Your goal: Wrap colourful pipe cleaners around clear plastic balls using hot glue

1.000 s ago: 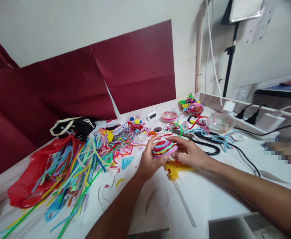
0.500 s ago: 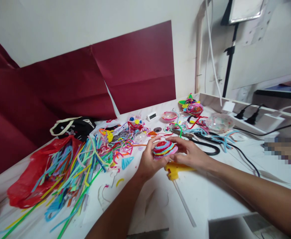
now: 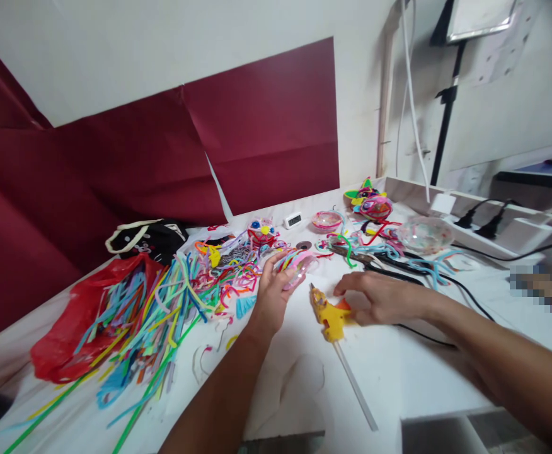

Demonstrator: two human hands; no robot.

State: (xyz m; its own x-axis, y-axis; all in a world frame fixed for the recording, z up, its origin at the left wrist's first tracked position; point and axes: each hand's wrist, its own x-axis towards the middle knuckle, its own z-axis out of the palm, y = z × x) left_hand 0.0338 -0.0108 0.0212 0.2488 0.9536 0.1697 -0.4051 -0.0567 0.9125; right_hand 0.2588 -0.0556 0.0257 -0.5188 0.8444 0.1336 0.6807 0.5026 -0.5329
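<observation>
My left hand (image 3: 272, 295) is closed around a clear plastic dome (image 3: 300, 272) whose outside is wrapped in pink, red, blue and yellow fuzzy pipe cleaners. It is tilted, with its clear open side facing right. On the white tabletop lies a yellow hot glue gun (image 3: 329, 315), its nozzle pointing away from me and a long glue stick (image 3: 355, 386) sticking out of the back. The fingers of my right hand (image 3: 375, 299) are curled round its handle, which they mostly hide, close to the orange trigger.
A red plastic bag (image 3: 68, 340) spills many pipe cleaners (image 3: 148, 321) over the left side. Black-handled scissors (image 3: 389, 270), a clear bowl (image 3: 425, 234) and a power strip (image 3: 524, 233) with cables stand right. Behind are a small digital clock (image 3: 292, 221) and a decorated ball (image 3: 261, 232).
My right hand has let go of the striped dome and moved down and right onto the glue gun's handle. My left hand keeps the dome, now tilted and slightly further left.
</observation>
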